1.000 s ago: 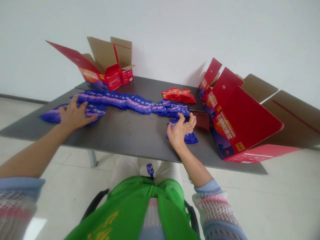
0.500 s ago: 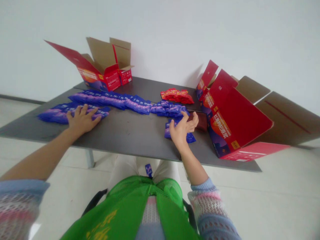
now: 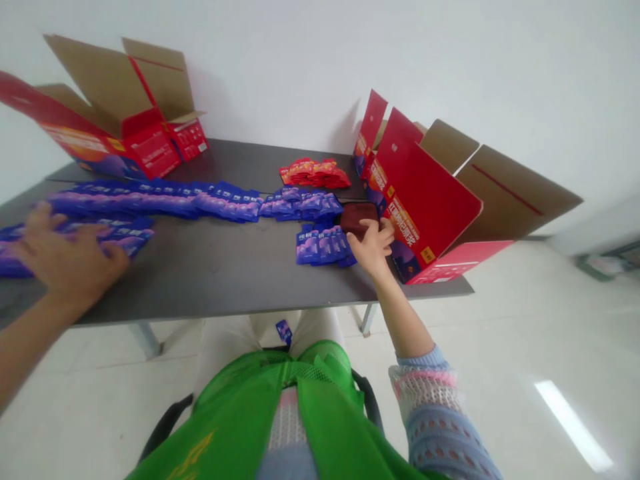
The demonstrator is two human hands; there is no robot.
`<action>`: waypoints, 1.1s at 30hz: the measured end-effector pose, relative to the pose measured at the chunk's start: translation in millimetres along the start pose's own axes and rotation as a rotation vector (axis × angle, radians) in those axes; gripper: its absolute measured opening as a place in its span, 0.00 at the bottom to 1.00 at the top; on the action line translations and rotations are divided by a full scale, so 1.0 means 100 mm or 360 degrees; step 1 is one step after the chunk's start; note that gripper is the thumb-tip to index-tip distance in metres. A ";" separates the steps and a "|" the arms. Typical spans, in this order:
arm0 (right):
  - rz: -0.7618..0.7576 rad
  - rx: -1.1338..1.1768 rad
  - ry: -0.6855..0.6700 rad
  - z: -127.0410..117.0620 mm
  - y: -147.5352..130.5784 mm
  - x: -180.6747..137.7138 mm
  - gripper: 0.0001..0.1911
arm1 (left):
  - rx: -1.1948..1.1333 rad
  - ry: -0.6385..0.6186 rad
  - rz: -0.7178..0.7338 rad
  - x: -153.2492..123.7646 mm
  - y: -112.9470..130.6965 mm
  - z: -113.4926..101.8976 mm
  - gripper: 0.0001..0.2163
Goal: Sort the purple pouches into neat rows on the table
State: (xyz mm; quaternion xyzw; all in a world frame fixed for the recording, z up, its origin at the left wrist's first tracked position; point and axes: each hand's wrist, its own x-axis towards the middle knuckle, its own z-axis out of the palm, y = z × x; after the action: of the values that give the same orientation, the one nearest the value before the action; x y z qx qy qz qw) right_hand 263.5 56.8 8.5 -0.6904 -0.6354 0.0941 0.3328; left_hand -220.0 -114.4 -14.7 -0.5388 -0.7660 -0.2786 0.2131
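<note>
Right hand [image 3: 371, 244] curled on dark red pouch [image 3: 358, 217]; box [image 3: 425, 200] lettering unreadable

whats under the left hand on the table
The left hand lies flat on a row of blue packets on the table. The packets beneath the palm are covered.

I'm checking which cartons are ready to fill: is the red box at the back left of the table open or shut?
Open: the red box has its brown top flaps standing up and apart.
</note>
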 end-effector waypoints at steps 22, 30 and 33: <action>-0.0395 -0.0671 -0.0607 0.09 -0.48 -0.27 0.35 | -0.0627 -0.0804 0.1096 0.26 2.55 1.29 0.20; -0.0274 -0.0704 -0.0633 0.38 -0.57 -0.19 0.47 | -0.0842 -0.0929 0.0896 0.26 2.55 1.34 0.24; -0.0301 -0.0760 -0.0670 0.40 -0.62 -0.17 0.42 | -0.0900 -0.0946 0.0856 0.23 2.54 1.36 0.25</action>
State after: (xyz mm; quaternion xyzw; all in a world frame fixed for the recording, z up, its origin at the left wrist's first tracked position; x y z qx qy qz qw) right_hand 188.3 52.3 9.0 -0.6522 -0.7557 0.0517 0.0303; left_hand 8.2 58.2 -52.1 -0.8105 -0.5217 -0.2449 -0.1048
